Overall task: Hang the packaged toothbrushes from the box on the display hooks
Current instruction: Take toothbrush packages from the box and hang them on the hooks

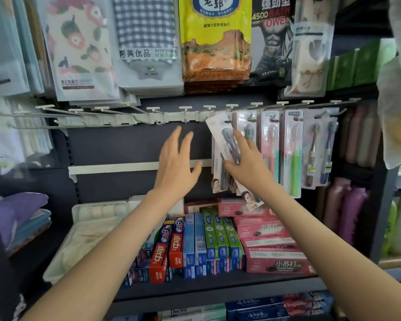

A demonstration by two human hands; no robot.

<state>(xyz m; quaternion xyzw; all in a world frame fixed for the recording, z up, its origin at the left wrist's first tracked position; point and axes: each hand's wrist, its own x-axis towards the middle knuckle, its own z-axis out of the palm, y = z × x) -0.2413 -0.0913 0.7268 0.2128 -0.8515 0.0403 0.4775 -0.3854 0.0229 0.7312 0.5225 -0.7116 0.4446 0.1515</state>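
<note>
Shelving (125,147) is filled above by packaged bath towels (146,42) and below by toothpaste boxes (208,242). Between them a rail of display hooks (185,110) is fixed, and packaged toothbrushes (294,158) are hung at its right end. One more toothbrush pack (218,132) is held tilted, its top up at the hooks, with the fingers of the right hand (248,163) clamped on it. The left hand (176,167) is raised beside it, fingers spread apart, nothing held.
</note>
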